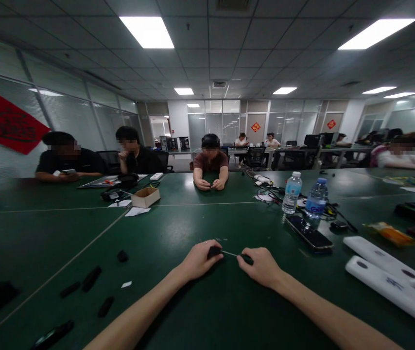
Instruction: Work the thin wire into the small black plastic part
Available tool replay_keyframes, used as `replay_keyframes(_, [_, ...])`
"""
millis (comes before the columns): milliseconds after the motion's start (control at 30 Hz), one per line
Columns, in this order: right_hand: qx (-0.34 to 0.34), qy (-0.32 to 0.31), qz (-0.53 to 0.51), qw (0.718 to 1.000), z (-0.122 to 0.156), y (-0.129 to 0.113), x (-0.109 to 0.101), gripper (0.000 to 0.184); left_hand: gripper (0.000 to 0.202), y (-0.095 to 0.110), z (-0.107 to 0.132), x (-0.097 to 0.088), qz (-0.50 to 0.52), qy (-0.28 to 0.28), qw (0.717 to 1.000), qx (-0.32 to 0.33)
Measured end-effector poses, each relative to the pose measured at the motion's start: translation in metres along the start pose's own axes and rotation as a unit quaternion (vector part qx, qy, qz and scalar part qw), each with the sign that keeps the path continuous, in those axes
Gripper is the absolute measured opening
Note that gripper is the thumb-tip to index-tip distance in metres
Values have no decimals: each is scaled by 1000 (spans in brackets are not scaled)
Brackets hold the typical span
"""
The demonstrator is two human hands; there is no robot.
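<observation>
Pinched shut, our left hand (200, 260) and right hand (261, 267) each grip one end of a black-ended thin metal rod (230, 253), over the green desk (207, 323) toward our edge. Short black pieces (91, 278) lie toward the desk's left side; a smartphone (308, 233) lies right, water bottles (291, 192) beyond it.

A smartphone (308, 233) lies on the table (207, 321). Two plastic water bottles (292, 192) stand just behind it, and two long cases (386, 261) lie to its right. To its left, the right hand (262, 267) and left hand (200, 260) hold a thin rod (231, 253) between them. Small pieces (91, 278) lie farther left; a cardboard box (145, 197) sits well behind them.
</observation>
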State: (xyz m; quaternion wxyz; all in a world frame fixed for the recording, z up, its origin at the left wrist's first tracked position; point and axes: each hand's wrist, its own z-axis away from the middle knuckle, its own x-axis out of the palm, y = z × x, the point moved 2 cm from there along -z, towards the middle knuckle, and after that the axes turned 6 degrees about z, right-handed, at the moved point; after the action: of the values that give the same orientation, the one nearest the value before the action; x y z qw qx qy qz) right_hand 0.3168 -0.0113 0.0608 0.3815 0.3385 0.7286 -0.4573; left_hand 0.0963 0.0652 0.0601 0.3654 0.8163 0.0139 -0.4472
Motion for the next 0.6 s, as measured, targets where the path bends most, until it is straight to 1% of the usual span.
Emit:
replay_keyframes(200, [-8, 16, 25, 1000, 0, 0, 0, 33, 23, 3, 0, 2, -23, -1, 1000, 9])
replay_keyframes(400, [-23, 1, 4, 1000, 2, 0, -2, 34, 23, 9, 3, -1, -24, -8, 1000, 11])
replay_keyframes(600, [-34, 2, -9, 999, 4, 0, -2, 34, 22, 8, 5, -1, -22, -17, 1000, 12])
